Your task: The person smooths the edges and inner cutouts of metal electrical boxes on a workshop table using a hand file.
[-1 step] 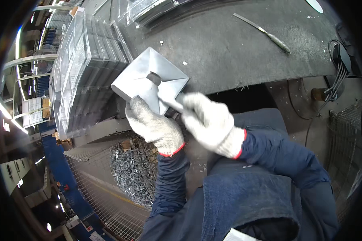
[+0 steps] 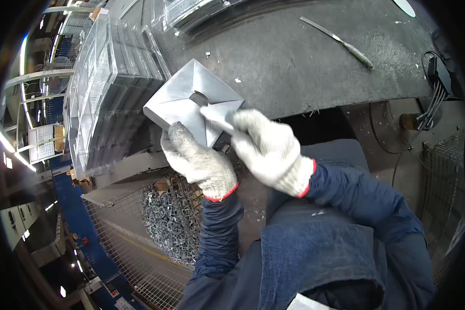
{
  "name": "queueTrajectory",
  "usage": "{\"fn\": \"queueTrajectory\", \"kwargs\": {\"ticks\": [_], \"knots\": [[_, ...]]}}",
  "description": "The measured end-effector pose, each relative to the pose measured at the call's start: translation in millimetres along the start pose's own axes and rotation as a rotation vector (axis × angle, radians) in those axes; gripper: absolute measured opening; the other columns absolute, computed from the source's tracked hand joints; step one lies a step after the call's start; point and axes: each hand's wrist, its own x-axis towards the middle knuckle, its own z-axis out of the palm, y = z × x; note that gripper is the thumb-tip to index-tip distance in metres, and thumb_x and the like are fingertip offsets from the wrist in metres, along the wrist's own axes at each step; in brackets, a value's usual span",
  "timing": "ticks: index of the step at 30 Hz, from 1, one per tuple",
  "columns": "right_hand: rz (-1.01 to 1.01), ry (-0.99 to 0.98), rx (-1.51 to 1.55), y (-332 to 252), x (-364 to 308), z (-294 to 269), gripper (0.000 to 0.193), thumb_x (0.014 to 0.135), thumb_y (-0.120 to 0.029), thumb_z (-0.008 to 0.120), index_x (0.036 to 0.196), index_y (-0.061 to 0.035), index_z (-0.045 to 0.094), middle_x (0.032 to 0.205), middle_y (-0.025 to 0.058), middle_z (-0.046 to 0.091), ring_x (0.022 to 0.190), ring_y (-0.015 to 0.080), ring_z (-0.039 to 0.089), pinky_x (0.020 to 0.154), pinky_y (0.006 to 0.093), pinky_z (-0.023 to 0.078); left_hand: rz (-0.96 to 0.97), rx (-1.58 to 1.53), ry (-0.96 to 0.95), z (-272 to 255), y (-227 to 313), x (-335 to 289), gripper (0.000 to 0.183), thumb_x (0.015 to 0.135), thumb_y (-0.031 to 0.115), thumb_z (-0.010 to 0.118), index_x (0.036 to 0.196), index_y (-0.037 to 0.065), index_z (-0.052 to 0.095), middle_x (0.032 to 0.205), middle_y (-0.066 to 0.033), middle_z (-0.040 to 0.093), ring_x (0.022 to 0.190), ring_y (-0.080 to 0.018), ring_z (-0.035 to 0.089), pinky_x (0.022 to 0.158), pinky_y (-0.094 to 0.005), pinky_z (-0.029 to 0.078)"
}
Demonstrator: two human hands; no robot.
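A square, silver-grey metal piece (image 2: 178,109) has creases running from its corners to a round hole at its centre. It is tilted over the near edge of the bench, beside the stacked clear trays. My left hand (image 2: 199,163), in a white knit glove with a red cuff, grips its near edge, thumb on top and fingers hidden beneath. In my gloved right hand (image 2: 268,150) is a hand tool with a pale, narrow blade (image 2: 216,118). The blade tip lies over the metal piece's face near the hole; the tool's handle is hidden in my fist.
Stacked clear plastic trays (image 2: 116,88) stand on the left. On the grey bench (image 2: 284,67) lie a file (image 2: 341,44) and white scraps. Below left, a wire basket (image 2: 139,263) stands near many small metal parts (image 2: 168,222). Cables (image 2: 436,95) hang at the right edge.
My right hand and the blade have shifted slightly, the blade tip now nearer the hole. The metal piece has barely turned. My left hand stays in place.
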Motion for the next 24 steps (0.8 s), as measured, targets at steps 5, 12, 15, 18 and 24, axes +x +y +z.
{"fn": "queueTrajectory", "kwargs": {"ticks": [5, 12, 15, 18, 24], "knots": [[-0.261, -0.015, -0.258, 23, 23, 2, 0.03, 0.102, -0.01, 0.07, 0.132, -0.0078, 0.068, 0.084, 0.02, 0.074, 0.073, 0.0377, 0.076, 0.065, 0.0451, 0.061, -0.116, -0.124, -0.019, -3, -7, 16, 0.048, 0.115, 0.036, 0.062, 0.139, -0.006, 0.065, 0.133, -0.0246, 0.07, 0.119, -0.0358, 0.07, 0.101, -0.0456, 0.058], [-0.321, -0.019, -0.313, 26, 33, -8, 0.031, 0.1, -0.009, 0.073, 0.131, -0.0074, 0.071, 0.095, 0.018, 0.078, 0.08, 0.0386, 0.078, 0.072, 0.0437, 0.063, 0.128, -0.026, -0.042, -4, -20, 17, 0.052, 0.116, 0.036, 0.061, 0.143, -0.009, 0.061, 0.139, -0.0261, 0.066, 0.126, -0.036, 0.067, 0.109, -0.045, 0.054], [-0.23, -0.016, -0.361, 21, 23, -7, 0.031, 0.1, -0.007, 0.072, 0.131, -0.0063, 0.07, 0.099, 0.0202, 0.078, 0.083, 0.0393, 0.078, 0.074, 0.0442, 0.063, -0.101, -0.173, -0.075, 1, -7, 23, 0.059, 0.112, 0.041, 0.067, 0.142, -0.009, 0.061, 0.134, -0.022, 0.067, 0.12, -0.0318, 0.068, 0.107, -0.0438, 0.054], [-0.236, 0.054, -0.313, 30, 4, -16, 0.035, 0.098, -0.009, 0.076, 0.132, -0.0079, 0.067, 0.083, 0.0184, 0.074, 0.074, 0.037, 0.076, 0.066, 0.0453, 0.061, -0.064, -0.166, -0.078, 0, -20, 33, 0.056, 0.112, 0.04, 0.066, 0.139, -0.009, 0.063, 0.132, -0.0219, 0.068, 0.117, -0.0312, 0.068, 0.106, -0.0437, 0.054], [-0.163, 0.272, -0.018, 2, 69, -65, 0.02, 0.104, -0.008, 0.069, 0.122, 0.0015, 0.069, 0.097, 0.019, 0.077, 0.085, 0.038, 0.08, 0.076, 0.041, 0.064, 0.125, -0.07, -0.494, 6, 22, 74, 0.048, 0.106, 0.033, 0.073, 0.125, -0.011, 0.071, 0.105, -0.0171, 0.075, 0.093, -0.0206, 0.069, 0.087, -0.0341, 0.056]]}}
